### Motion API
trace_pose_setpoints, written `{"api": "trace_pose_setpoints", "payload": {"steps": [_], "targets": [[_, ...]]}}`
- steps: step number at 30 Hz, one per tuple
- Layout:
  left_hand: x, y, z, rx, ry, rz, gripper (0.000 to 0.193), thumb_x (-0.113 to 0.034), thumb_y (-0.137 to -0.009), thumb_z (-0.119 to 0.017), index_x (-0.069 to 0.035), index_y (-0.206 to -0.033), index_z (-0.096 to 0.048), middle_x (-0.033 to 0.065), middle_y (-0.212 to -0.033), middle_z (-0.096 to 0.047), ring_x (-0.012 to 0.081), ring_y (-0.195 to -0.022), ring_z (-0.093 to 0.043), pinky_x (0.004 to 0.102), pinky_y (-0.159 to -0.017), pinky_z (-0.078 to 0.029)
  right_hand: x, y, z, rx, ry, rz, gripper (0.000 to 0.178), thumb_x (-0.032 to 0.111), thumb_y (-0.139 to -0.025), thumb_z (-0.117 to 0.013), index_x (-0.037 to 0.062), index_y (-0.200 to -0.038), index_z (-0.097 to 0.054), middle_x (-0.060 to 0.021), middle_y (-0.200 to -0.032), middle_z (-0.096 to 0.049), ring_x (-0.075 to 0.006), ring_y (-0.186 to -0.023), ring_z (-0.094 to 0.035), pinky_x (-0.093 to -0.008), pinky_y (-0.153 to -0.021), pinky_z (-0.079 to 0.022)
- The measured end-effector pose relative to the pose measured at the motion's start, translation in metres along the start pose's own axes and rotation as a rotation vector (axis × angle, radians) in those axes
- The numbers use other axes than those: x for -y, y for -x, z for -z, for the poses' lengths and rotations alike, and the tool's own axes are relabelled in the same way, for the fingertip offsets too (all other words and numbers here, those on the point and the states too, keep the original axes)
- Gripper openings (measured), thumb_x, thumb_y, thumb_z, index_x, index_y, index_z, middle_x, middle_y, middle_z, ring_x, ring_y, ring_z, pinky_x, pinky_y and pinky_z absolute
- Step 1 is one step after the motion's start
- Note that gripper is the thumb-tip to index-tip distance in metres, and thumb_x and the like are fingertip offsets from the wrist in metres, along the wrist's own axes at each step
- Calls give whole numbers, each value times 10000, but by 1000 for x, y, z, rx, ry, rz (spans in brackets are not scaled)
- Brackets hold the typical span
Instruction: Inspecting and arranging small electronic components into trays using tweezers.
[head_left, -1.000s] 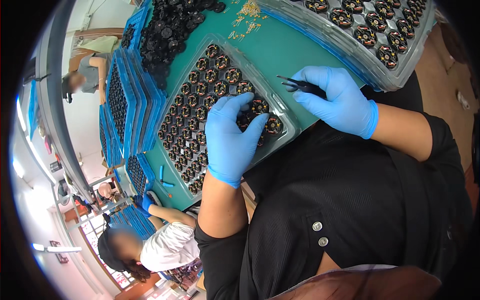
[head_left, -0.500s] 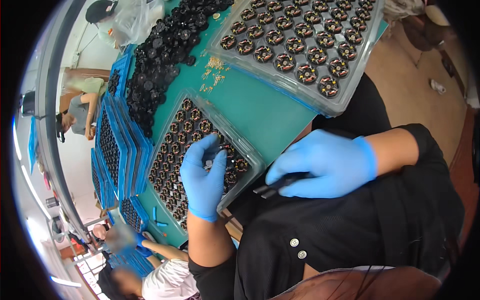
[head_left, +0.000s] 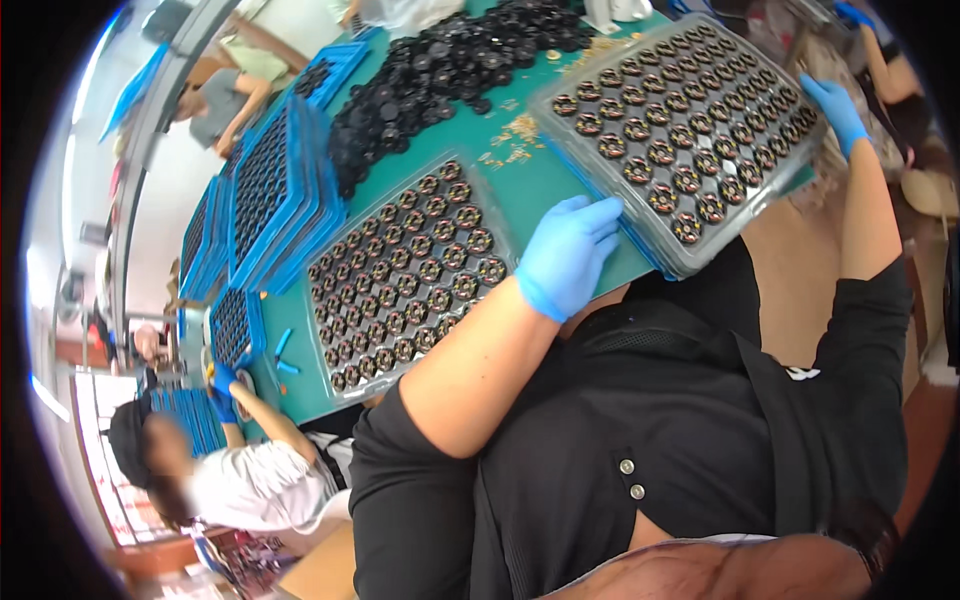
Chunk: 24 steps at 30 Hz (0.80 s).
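Observation:
A clear plastic tray (head_left: 668, 222) filled with rows of small round black parts with red and yellow bits lies over a blue tray edge at the table's right side. My blue-gloved left hand (head_left: 568, 258) has its fingertips at the tray's left edge; they look bent onto the rim. At the opposite edge my blue-gloved right hand (head_left: 836, 112) grips the rim, its thumb partly hidden. A second clear tray (head_left: 462, 165) with similar round parts lies to the left, behind my left forearm, touched by neither hand.
Beyond the trays spreads a heap of black round parts (head_left: 430, 75) on the green table (head_left: 500, 215), with small yellowish pins (head_left: 520, 128) beside it. Blue trays (head_left: 275, 200) stand stacked at left, near a blue-handled tool (head_left: 284, 345). A gloved co-worker (head_left: 265, 480) sits at lower left.
My hands have parted: the left left the left-hand tray, the right swung out to the far edge of the right-hand tray. The dark object in my right hand is gone; the view has turned.

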<state>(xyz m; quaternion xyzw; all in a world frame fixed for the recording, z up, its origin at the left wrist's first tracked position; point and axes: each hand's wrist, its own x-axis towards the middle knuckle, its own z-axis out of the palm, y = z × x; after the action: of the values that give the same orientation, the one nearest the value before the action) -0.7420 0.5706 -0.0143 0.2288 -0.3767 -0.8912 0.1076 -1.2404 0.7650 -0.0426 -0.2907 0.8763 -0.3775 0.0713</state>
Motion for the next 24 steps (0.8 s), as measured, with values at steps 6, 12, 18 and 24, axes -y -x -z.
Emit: {"api": "trace_pose_setpoints", "payload": {"steps": [6,12,18,24], "targets": [[7,-15,-15,-185,-15,-8,450,-204,-925,-606,37,-1285,-486,140,-1309,-542,260,-1205,-510,398,-1081,-352,0,-5,-9,479,-787,-306,487,421,-959,-556,63,-1286,-604,-54,-1225,-650,-154,-1092,-616,-309,-982,-459],[6,-28,-28,-277,6,15,478,-222,-922,-600,-14,-1333,-476,137,-1317,-546,262,-1227,-499,397,-1093,-329,12,12,-15,514,-921,-449,504,431,-898,-643,65,-1245,-624,-92,-1160,-686,-214,-984,-678,-365,-886,-539],[6,-34,-39,-341,-27,48,376,-161,-883,-628,47,-1189,-562,185,-1130,-639,316,-1022,-627,460,-893,-496,-16,-4,-26,684,-1067,-188,430,310,-978,-527,52,-1320,-574,-85,-1232,-648,-216,-1125,-620,-337,-1010,-464],[12,-33,-33,-417,-72,-19,387,-147,-864,-632,33,-1200,-568,185,-1124,-642,318,-980,-634,453,-880,-495,-52,-36,-24,706,-1024,-264,444,322,-966,-535,52,-1316,-577,-81,-1238,-644,-211,-1122,-614,-339,-997,-468]]}}
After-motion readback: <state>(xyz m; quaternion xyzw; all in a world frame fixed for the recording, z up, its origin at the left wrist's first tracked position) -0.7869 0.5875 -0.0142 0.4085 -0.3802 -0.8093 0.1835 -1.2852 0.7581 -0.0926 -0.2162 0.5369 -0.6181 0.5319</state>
